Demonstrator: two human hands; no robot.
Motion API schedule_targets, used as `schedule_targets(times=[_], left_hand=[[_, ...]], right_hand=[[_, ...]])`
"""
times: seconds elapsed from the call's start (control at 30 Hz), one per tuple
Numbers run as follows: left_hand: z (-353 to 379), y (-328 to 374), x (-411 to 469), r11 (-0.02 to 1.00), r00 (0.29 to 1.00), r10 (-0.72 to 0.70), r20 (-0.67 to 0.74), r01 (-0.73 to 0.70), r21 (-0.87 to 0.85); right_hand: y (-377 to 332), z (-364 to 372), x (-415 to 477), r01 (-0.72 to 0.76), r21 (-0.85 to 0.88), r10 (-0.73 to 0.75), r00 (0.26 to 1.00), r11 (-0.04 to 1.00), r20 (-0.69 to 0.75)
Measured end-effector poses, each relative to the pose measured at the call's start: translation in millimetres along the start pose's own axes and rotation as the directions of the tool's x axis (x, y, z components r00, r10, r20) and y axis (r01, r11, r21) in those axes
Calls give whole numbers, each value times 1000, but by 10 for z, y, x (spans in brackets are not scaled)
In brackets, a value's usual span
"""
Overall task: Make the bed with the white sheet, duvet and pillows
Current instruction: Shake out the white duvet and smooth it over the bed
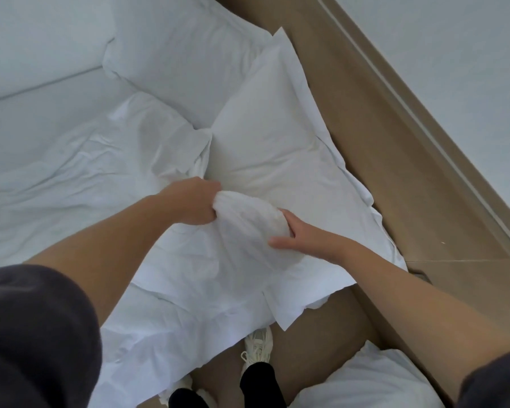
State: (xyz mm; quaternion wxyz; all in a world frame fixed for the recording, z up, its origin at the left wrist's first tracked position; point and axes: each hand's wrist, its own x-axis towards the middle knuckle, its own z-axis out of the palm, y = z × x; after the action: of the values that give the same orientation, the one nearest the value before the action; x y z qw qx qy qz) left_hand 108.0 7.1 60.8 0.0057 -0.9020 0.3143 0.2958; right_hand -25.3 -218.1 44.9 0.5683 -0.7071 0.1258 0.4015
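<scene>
A white pillow (277, 148) with a flanged case lies at the bed's near corner, along the tan headboard (395, 160). Both my hands hold its near end, which is bunched into a rounded lump. My left hand (193, 201) grips the bunched cloth from the left. My right hand (301, 234) curls round it from the right, thumb underneath. A second white pillow (183, 54) lies farther back. The crumpled white sheet (95, 160) covers the mattress on the left and hangs over the near edge.
A smooth folded white duvet (42, 39) fills the far left. Another white pillow (374, 381) lies low at the bottom right, by the tan floor (312, 328). My feet in white shoes (258, 346) stand beside the bed edge.
</scene>
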Motion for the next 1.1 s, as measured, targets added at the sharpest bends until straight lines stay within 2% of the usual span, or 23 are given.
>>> schedule_targets(times=[0.07,0.1,0.13,0.2,0.27,0.3,0.37,0.43,0.5,0.6,0.67,0.73,0.83,0.93,1.1], left_hand=[[-140,-13,-85,994,995,-97,-5,96,-42],[-223,2,-146,986,990,-142,5,142,-84],[-304,26,-224,969,981,-194,22,195,-149],[-438,59,-392,877,954,-297,42,289,-385],[-584,103,-568,629,920,-387,64,314,-711],[-676,161,-655,505,905,-419,73,299,-810],[-854,342,-784,347,895,-441,69,241,-907],[-1081,636,-884,225,911,-412,19,122,-967],[-1342,978,-951,132,925,-375,-55,-5,-991],[-1741,1367,-1037,-12,943,-325,-76,-85,-996],[-1930,1429,-1096,-35,943,-325,-74,-90,-995],[-1966,1323,-1129,-36,922,-379,-79,-100,-994],[-1822,1003,-1185,-52,867,-493,-69,-109,-993],[-1623,607,-1300,-69,812,-579,-70,-134,-989],[-1289,-244,-1741,-95,663,-748,-33,-156,-983]], right_hand=[[54,71,-17,-25,-292,16,999,956,-32],[63,110,-8,-65,-443,20,994,894,-106],[41,123,17,-99,-501,5,982,860,-187],[-76,137,54,-90,-414,-59,940,906,-335],[-303,161,23,-4,-291,-141,868,957,-476],[-404,149,10,41,-252,-176,824,967,-538],[-638,136,-96,149,-218,-256,729,965,-634],[-851,89,-241,252,-186,-310,665,950,-679],[-921,-26,-307,325,-74,-270,616,943,-740],[-628,-317,-226,406,154,-164,648,901,-744],[-657,-280,-443,402,286,-76,682,870,-728],[-898,-63,-701,304,403,21,776,863,-630],[-964,101,-693,258,363,-29,847,895,-532],[-1061,344,-554,250,305,-59,851,919,-521],[-1306,911,-245,244,171,-149,887,955,-437]])
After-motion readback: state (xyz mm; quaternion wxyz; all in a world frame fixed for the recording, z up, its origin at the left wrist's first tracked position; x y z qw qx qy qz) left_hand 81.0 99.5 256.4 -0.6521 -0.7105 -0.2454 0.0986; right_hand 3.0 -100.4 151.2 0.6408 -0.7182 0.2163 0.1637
